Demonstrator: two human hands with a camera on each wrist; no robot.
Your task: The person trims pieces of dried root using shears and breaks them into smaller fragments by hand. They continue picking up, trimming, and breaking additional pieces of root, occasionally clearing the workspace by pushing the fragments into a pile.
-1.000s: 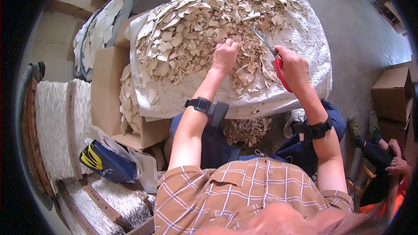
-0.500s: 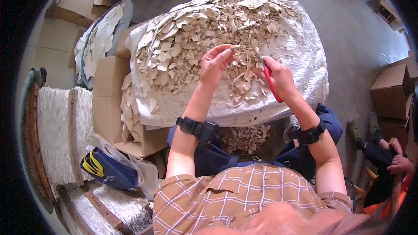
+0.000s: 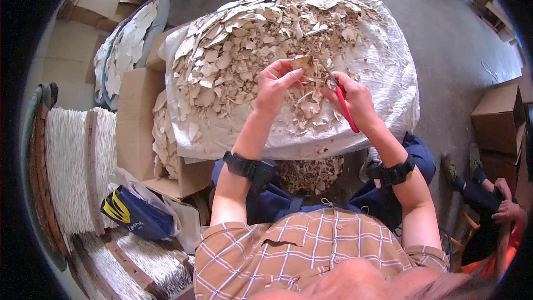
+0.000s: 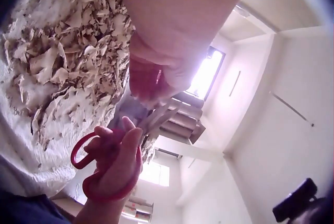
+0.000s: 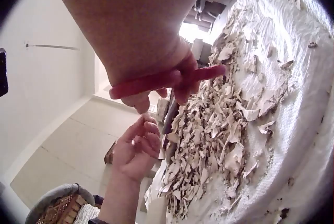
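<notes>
My left hand (image 3: 272, 88) pinches a thin, flat brownish piece (image 3: 303, 65) between thumb and fingers, above a heap of dry, pale flakes (image 3: 233, 50). In my right hand (image 3: 360, 100) are scissors with red handles (image 3: 348, 113); their blades point away from me, close beside the piece. From the left wrist, the red loops (image 4: 90, 188) show around the fingers of the right hand (image 4: 121, 167). The right wrist view has the left hand (image 5: 136, 156) beyond the scissors, its fingertips together. Under the heap lies a white woven sheet (image 3: 383, 114).
On the left stand an open cardboard box (image 3: 136, 122) with larger flakes, a blue bag (image 3: 141, 216) and stacked white sheets (image 3: 66, 166). A round container (image 3: 311, 175) of scraps sits below the table edge. Another person (image 3: 488, 205) sits at the right, near cardboard boxes (image 3: 497, 116).
The left hand has risen from the heap toward me, now with a brownish piece, which has turned its flat face up. The right hand has brought the scissors inward and nearer to me.
</notes>
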